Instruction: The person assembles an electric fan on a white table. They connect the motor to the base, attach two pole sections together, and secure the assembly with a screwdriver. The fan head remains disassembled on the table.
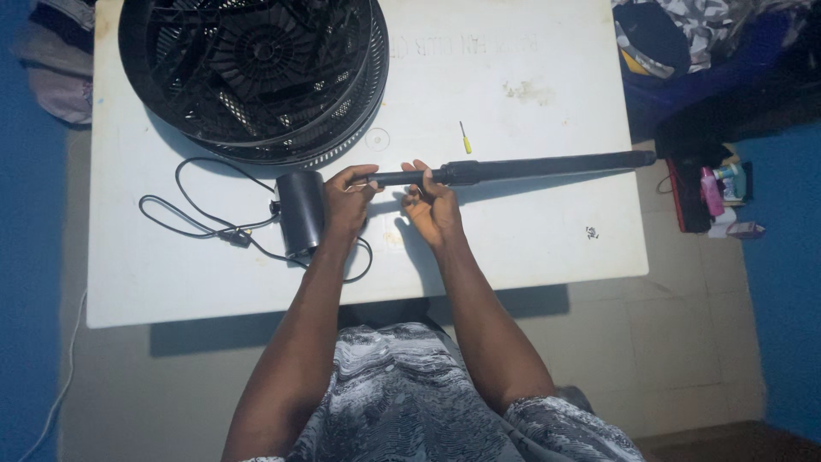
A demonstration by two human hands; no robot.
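Observation:
A long black pole (pixel 547 166) lies across the white table (pixel 513 248), its thin end pointing left. My right hand (pixel 432 205) grips the thin section near the collar. My left hand (pixel 346 201) holds the pole's left end where it meets a black cylindrical motor housing (pixel 301 212). A black power cord (pixel 201 221) trails from the housing to the left in loops.
A large round black fan grille (pixel 256 73) with blades inside sits at the table's back left. A small yellow-handled screwdriver (pixel 465 139) lies behind the pole. Clothes (pixel 701 34) and small bottles (pixel 718 184) lie on the floor at right.

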